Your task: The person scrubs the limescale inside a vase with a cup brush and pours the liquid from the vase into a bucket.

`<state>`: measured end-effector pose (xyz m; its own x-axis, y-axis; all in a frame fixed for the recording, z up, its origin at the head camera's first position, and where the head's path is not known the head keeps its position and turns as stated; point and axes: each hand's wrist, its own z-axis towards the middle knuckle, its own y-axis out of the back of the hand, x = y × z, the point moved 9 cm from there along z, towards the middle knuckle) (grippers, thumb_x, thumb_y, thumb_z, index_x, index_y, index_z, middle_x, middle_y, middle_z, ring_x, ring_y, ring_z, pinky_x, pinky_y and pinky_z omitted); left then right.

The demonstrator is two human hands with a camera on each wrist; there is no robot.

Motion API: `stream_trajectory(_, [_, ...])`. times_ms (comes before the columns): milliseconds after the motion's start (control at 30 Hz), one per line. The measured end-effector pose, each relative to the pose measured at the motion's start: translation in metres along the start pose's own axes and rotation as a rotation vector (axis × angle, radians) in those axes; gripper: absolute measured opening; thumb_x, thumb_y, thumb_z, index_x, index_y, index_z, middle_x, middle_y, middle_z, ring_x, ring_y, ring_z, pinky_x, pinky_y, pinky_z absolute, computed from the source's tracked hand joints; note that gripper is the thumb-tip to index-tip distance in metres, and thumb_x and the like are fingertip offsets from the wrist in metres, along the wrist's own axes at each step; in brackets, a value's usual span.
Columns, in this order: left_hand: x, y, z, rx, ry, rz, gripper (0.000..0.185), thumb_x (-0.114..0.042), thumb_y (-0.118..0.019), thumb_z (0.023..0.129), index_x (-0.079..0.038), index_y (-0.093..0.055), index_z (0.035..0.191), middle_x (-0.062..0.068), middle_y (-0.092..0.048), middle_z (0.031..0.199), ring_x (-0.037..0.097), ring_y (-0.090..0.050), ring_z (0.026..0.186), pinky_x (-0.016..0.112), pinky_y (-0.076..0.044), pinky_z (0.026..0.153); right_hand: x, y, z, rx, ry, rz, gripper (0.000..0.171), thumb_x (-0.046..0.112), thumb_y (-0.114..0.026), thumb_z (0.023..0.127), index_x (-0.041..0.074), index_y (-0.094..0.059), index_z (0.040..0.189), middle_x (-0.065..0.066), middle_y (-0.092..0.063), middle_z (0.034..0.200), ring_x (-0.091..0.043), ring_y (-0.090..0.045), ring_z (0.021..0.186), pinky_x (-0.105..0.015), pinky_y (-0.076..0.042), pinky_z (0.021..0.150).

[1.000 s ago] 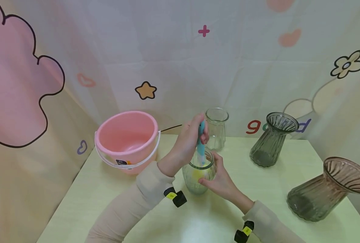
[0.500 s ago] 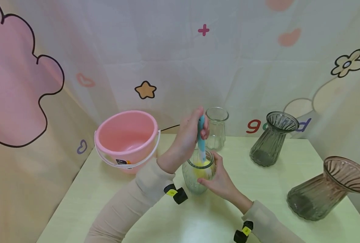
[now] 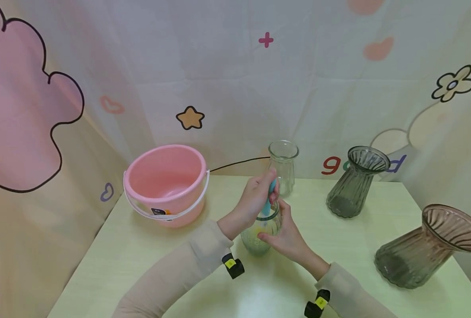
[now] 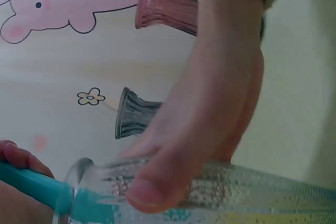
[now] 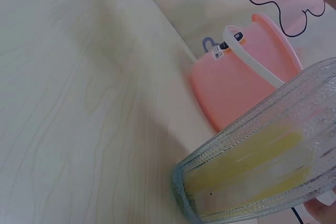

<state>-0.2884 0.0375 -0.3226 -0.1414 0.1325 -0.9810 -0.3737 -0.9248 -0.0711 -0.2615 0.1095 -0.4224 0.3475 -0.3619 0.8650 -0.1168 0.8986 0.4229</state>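
Near the table's middle, my right hand (image 3: 289, 234) holds a clear ribbed glass vase (image 3: 257, 245), thumb on the near side. My left hand (image 3: 255, 194) grips the blue handle of a sponge bottle brush (image 3: 267, 207) that reaches down through the vase's mouth. Inside the glass, the brush's yellow sponge head (image 5: 247, 156) shows blurred in the right wrist view. Drops cover the vase wall (image 4: 262, 190) in the left wrist view, where my right hand (image 4: 205, 93) wraps it and the teal handle (image 4: 34, 182) enters at the rim.
On the left stands a pink bucket (image 3: 168, 176) with a white handle. A second clear vase (image 3: 285, 170) is behind my hands. To the right are a grey-green vase (image 3: 351, 190) and a brownish one (image 3: 414, 251). A printed curtain (image 3: 235, 79) hangs behind the table.
My left hand rises slightly with the brush half a second ago, then comes down and a little right, deeper into the vase. My right hand stays almost still on the vase.
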Motion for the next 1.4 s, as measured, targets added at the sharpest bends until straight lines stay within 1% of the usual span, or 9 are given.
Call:
stream_trajectory(133, [0.003, 0.0, 0.0, 0.008, -0.005, 0.012, 0.049, -0.044, -0.035, 0.097, -0.008, -0.046, 0.064, -0.003, -0.04, 0.055, 0.012, -0.04, 0.054, 0.027, -0.037, 0.055, -0.003, -0.001, 0.001, 0.043, 0.001, -0.007, 0.098, 0.018, -0.075, 0.076, 0.017, -0.006, 0.145, -0.013, -0.017, 0.149, -0.034, -0.019, 0.137, -0.061, -0.017, 0.105])
stream_trajectory(333, [0.002, 0.005, -0.001, -0.016, -0.011, 0.016, 0.046, -0.043, -0.036, 0.097, -0.01, -0.046, 0.065, -0.004, -0.041, 0.057, 0.011, -0.04, 0.054, 0.024, -0.033, 0.052, 0.001, 0.001, -0.001, 0.229, 0.052, 0.039, 0.097, 0.018, -0.066, 0.084, 0.028, 0.007, 0.147, -0.006, 0.003, 0.154, -0.033, -0.003, 0.14, -0.065, -0.018, 0.102])
stream_trajectory(467, [0.001, 0.01, -0.003, -0.039, -0.027, -0.033, 0.045, -0.04, -0.037, 0.096, -0.01, -0.046, 0.064, -0.004, -0.04, 0.055, 0.012, -0.039, 0.053, 0.025, -0.033, 0.053, 0.0, 0.005, 0.0, 0.29, 0.076, 0.022, 0.096, 0.021, -0.066, 0.084, 0.031, 0.006, 0.147, -0.004, 0.001, 0.154, -0.033, -0.008, 0.139, -0.064, -0.028, 0.097])
stream_trajectory(600, [-0.005, 0.013, -0.006, -0.059, -0.048, -0.112, 0.045, -0.035, -0.037, 0.096, -0.011, -0.045, 0.06, -0.004, -0.04, 0.052, 0.013, -0.039, 0.051, 0.025, -0.033, 0.054, -0.001, 0.007, 0.001, 0.277, 0.093, -0.011, 0.096, 0.024, -0.07, 0.082, 0.031, 0.0, 0.147, -0.006, -0.006, 0.153, -0.033, -0.017, 0.137, -0.062, -0.033, 0.094])
stream_trajectory(867, [-0.06, 0.009, -0.004, 0.005, -0.126, -0.221, 0.046, -0.029, -0.033, 0.097, -0.012, -0.043, 0.056, -0.003, -0.037, 0.05, 0.013, -0.034, 0.049, 0.025, -0.03, 0.052, -0.005, 0.007, 0.002, 0.208, 0.075, -0.007, 0.096, 0.017, -0.076, 0.075, 0.023, -0.011, 0.146, -0.008, -0.024, 0.142, -0.028, -0.028, 0.13, -0.057, -0.037, 0.094])
stream_trajectory(1000, [-0.09, 0.009, -0.002, 0.035, -0.179, -0.247, 0.044, -0.027, -0.031, 0.098, -0.012, -0.042, 0.058, -0.003, -0.035, 0.051, 0.013, -0.033, 0.049, 0.024, -0.029, 0.052, 0.002, 0.006, 0.001, 0.188, 0.065, -0.008, 0.094, 0.011, -0.075, 0.075, 0.014, -0.013, 0.146, -0.013, -0.024, 0.141, -0.032, -0.029, 0.128, -0.058, -0.038, 0.093])
stream_trajectory(1100, [-0.101, 0.01, -0.003, 0.051, -0.203, -0.26, 0.045, -0.027, -0.029, 0.098, -0.012, -0.042, 0.058, -0.003, -0.035, 0.05, 0.013, -0.032, 0.048, 0.024, -0.029, 0.051, 0.015, 0.007, -0.001, 0.187, 0.041, 0.012, 0.094, 0.007, -0.074, 0.075, 0.008, -0.011, 0.145, -0.018, -0.021, 0.142, -0.036, -0.028, 0.129, -0.06, -0.036, 0.094])
stream_trajectory(1233, [-0.097, 0.01, -0.003, 0.057, -0.212, -0.273, 0.045, -0.027, -0.028, 0.099, -0.012, -0.041, 0.058, -0.003, -0.034, 0.05, 0.013, -0.032, 0.047, 0.024, -0.029, 0.051, 0.008, 0.005, -0.001, 0.183, 0.025, 0.046, 0.096, 0.013, -0.075, 0.076, 0.013, -0.009, 0.146, -0.014, -0.018, 0.147, -0.035, -0.026, 0.133, -0.061, -0.032, 0.097])
stream_trajectory(1400, [-0.062, 0.01, -0.001, 0.012, -0.119, -0.255, 0.046, -0.033, -0.032, 0.098, -0.012, -0.042, 0.058, -0.003, -0.036, 0.05, 0.013, -0.033, 0.048, 0.025, -0.029, 0.052, -0.014, 0.002, 0.002, 0.162, 0.013, 0.068, 0.101, 0.012, -0.077, 0.073, 0.02, -0.007, 0.145, -0.011, -0.021, 0.148, -0.032, -0.028, 0.133, -0.06, -0.032, 0.098])
